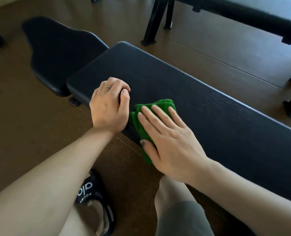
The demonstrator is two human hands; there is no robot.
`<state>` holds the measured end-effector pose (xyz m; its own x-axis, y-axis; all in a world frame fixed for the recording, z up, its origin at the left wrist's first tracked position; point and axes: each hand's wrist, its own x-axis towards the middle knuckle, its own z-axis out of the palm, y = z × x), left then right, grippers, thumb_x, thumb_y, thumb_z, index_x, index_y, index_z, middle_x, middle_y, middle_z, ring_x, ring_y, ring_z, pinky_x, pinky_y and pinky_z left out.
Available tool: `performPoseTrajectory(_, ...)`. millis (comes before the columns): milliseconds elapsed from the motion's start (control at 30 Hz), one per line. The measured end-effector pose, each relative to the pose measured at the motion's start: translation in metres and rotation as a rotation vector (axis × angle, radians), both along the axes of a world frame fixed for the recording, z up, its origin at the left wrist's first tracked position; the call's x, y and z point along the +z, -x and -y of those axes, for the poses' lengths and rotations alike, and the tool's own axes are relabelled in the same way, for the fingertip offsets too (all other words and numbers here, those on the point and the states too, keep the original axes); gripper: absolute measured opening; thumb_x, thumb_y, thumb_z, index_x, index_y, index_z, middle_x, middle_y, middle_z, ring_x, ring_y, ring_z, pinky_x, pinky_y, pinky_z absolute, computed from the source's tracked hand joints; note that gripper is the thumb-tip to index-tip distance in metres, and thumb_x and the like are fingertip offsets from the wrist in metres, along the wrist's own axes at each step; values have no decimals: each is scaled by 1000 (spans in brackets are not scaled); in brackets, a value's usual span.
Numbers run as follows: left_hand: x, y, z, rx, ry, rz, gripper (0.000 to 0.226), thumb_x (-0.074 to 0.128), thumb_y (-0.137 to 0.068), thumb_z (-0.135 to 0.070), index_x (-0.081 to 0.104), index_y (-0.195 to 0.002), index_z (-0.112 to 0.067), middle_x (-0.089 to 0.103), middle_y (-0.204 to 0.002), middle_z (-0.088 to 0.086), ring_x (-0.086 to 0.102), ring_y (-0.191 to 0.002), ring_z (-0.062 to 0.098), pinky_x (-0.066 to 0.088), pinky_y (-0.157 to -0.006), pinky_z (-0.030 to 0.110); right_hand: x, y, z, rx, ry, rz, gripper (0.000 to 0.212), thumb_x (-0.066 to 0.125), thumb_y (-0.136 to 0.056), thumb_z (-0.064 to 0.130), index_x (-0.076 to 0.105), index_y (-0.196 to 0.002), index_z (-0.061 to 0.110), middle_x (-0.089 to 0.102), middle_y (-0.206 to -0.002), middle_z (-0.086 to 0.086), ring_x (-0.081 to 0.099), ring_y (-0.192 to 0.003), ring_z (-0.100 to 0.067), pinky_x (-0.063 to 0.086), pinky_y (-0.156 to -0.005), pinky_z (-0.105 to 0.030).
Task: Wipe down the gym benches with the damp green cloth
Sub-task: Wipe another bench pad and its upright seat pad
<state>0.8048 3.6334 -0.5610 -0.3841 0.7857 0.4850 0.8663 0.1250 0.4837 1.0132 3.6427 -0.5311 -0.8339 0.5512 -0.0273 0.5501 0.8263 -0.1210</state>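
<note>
Pressing one green cloth (151, 116) on bench (209, 108), right hand (168, 142).

Your right hand (168, 138) lies flat on the cloth (142, 126), which sits on the near edge of the bench pad (209, 108). Your left hand (108, 106) rests on that pad just left of the cloth, near the pad's left end. The seat pad (59, 53) lies beyond that end, further left. Your sandal (93, 198) stands on the floor (22, 116) before the bench. Behind the bench, a frame leg (154, 23) stands on the floor, with a second bench (243, 12) at the far right.
</note>
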Motion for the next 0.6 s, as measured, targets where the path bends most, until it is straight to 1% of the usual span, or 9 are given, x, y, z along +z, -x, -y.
performPoseTrajectory(67,0,-1,0,-1,-3,7,32,34,-98,-26,64,-98,-16,64,-105,-1,58,-98,19,43,-88,38,-4,-4,4,25,-24,14,65,28,-104,52,23,-162,23,22,-169,1,12,-158,-21,8,-129,-48)
performPoseTrajectory(167,0,0,-1,4,-3,23,32,34,-98,-25,65,-97,-16,65,-104,0,59,-97,19,45,-86,40,-5,12,-5,14,-48,-12,66,33,-104,54,25,-162,22,25,-168,0,15,-157,-23,11,-128,-49)
performPoseTrajectory(300,1,2,-1,-9,40,13,33,34,-99,-24,65,-98,-15,65,-109,1,58,-100,19,47,-84,42,-3,45,-7,-85,-27,-36,67,31,-105,56,21,-163,23,21,-170,0,10,-158,-22,6,-129,-48)
performPoseTrajectory(333,3,4,-2,-13,50,42,34,33,-100,-24,66,-99,-15,65,-111,0,57,-102,19,47,-85,41,-2,45,-5,-95,-23,-30,68,30,-106,56,19,-163,22,18,-171,0,8,-158,-22,6,-129,-48)
performPoseTrajectory(433,7,17,-6,-7,24,214,41,28,-100,-27,67,-100,-14,65,-111,0,58,-105,18,47,-90,41,-3,5,9,-37,-36,-6,68,32,-106,53,17,-164,20,16,-171,-1,7,-158,-22,8,-129,-48)
performPoseTrajectory(467,7,22,-6,5,16,215,43,27,-100,-27,68,-100,-13,65,-111,2,58,-105,20,46,-94,44,-5,-15,13,-14,-53,5,68,34,-105,52,18,-163,21,17,-171,-1,9,-158,-21,10,-129,-48)
performPoseTrajectory(533,5,28,-7,49,23,159,46,27,-99,-30,69,-100,-12,65,-114,4,59,-106,24,43,-102,48,-8,-46,19,6,-61,40,68,35,-105,52,18,-163,23,19,-170,1,11,-158,-20,14,-128,-48)
performPoseTrajectory(600,2,29,-9,109,25,126,45,28,-99,-32,70,-99,-14,65,-115,3,59,-107,22,39,-106,45,-11,-51,17,20,-66,54,67,32,-104,52,18,-163,24,19,-170,2,11,-158,-19,15,-128,-47)
